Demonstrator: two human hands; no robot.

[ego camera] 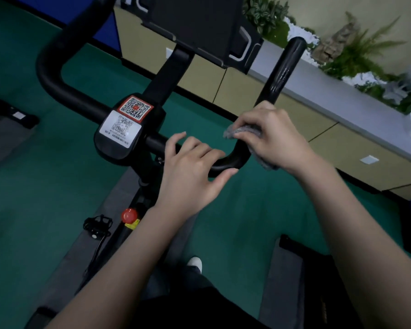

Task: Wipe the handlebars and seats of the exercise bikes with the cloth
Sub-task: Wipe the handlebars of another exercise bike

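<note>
Where the head view looks down over an exercise bike, entries are placed relative to its handlebar [226,163], black and U-shaped:
- right hand [277,138]: at the handlebar's right bend, fingers curled round the cloth, pressing it to the bar.
- cloth [241,130]: grey, wrapped at that bend, one end hanging below the handlebar.
- left hand [195,169]: just left of the bend, fingers draped over the handlebar, thumb beneath, a loose grasp.
- console housing [119,143], two QR stickers: at the handlebar's centre.
- screen mount [199,27]: beyond the centre.
- red knob [129,215], pedal [97,225]: below the handlebar.
- planter [356,55]: beyond its right end.
</note>
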